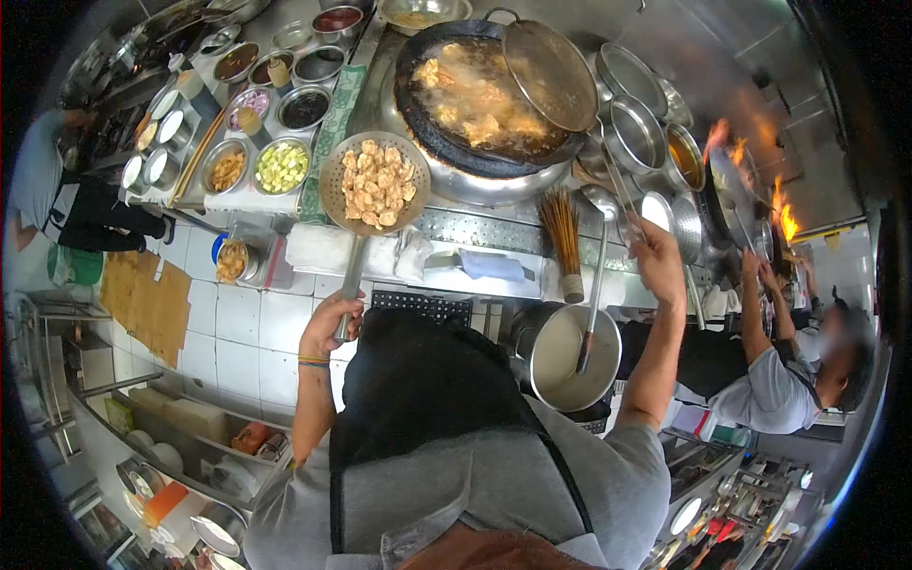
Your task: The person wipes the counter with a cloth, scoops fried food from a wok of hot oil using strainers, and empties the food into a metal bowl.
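My left hand (331, 321) is closed round the handle of a perforated skimmer (353, 271). A heap of browned fried pieces (378, 187) fills its bowl, held level just in front of the stove. My right hand (657, 258) grips the long handle of a round mesh strainer (551, 76), whose disc hangs over the right side of a black wok (414, 119). Larger golden pieces (480, 126) float in bubbling oil in the wok. Beneath my right forearm, a ladle (595, 285) leans into a deep pot of pale liquid (560, 356).
Bowls of sauces and chopped vegetables (282, 167) crowd the counter at left. A bamboo brush (562, 242) stands by the stove edge. Metal strainers and pots (635, 133) are at right, where a co-worker (774, 380) works near open flames (784, 211). Another person (57, 180) stands far left.
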Demonstrator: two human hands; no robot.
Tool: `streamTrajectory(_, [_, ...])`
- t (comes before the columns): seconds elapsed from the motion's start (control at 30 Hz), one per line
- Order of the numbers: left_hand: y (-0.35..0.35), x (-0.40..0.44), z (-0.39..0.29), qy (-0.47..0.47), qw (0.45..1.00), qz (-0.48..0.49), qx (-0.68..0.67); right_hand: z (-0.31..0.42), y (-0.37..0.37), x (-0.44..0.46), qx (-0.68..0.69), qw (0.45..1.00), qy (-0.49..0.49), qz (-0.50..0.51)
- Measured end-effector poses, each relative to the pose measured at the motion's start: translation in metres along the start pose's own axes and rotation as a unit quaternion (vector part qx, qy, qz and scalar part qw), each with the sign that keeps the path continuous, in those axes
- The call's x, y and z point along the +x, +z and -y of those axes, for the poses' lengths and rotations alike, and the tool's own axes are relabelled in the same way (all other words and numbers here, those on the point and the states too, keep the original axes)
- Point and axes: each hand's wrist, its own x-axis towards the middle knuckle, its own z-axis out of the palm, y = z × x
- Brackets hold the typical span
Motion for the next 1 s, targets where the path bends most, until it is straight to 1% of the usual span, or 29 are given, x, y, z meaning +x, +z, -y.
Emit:
streamTrajectory(0.03, [-0.001, 0.000, 0.001, 0.002, 1.000, 0.003, -0.002, -0.003, -0.005, 0.000, -0.016, 1.000, -0.013, 0.007])
streamTrajectory(0.17, [0.000, 0.000, -0.003, -0.014, 1.000, -0.006, 0.012, -0.016, -0.014, 0.019, -0.054, 0.997, 0.023, 0.040])
streamTrajectory(0.23, [0.003, -0.002, -0.005, -0.015, 1.000, -0.010, 0.011, -0.018, -0.007, 0.034, 0.104, 0.982, 0.127, 0.091])
streamTrajectory(0.3, [0.003, -0.002, -0.005, -0.015, 1.000, -0.008, 0.013, -0.003, 0.015, 0.043, 0.231, 0.941, 0.214, 0.125])
streamTrajectory(0.4, [0.001, -0.002, -0.002, -0.002, 1.000, -0.007, 0.011, 0.003, 0.057, 0.050, 0.355, 0.894, 0.239, 0.132])
streamTrajectory(0.5, [0.000, 0.001, 0.002, 0.009, 1.000, -0.006, 0.003, 0.009, 0.067, 0.054, 0.356, 0.894, 0.230, 0.146])
streamTrajectory(0.6, [-0.001, 0.001, 0.003, 0.002, 1.000, -0.007, 0.001, 0.000, 0.071, 0.061, 0.397, 0.873, 0.242, 0.150])
streamTrajectory(0.7, [0.005, -0.004, 0.001, 0.012, 1.000, -0.017, 0.005, -0.001, 0.054, 0.052, 0.414, 0.856, 0.253, 0.178])
streamTrajectory(0.77, [0.008, -0.004, 0.001, 0.020, 1.000, -0.024, 0.004, -0.001, 0.054, 0.054, 0.443, 0.834, 0.269, 0.188])
streamTrajectory(0.83, [0.008, -0.002, 0.004, 0.014, 1.000, -0.027, 0.006, -0.018, 0.062, 0.061, 0.487, 0.802, 0.284, 0.199])
streamTrajectory(0.87, [0.008, -0.001, 0.004, 0.011, 1.000, -0.022, 0.008, -0.023, 0.068, 0.067, 0.488, 0.801, 0.275, 0.213])
streamTrajectory(0.97, [0.003, -0.001, 0.002, 0.001, 1.000, -0.018, 0.013, -0.025, 0.076, 0.070, 0.545, 0.754, 0.277, 0.238])
streamTrajectory(1.0, [0.002, -0.001, 0.002, -0.002, 1.000, -0.019, 0.014, -0.021, 0.075, 0.064, 0.545, 0.757, 0.285, 0.218])
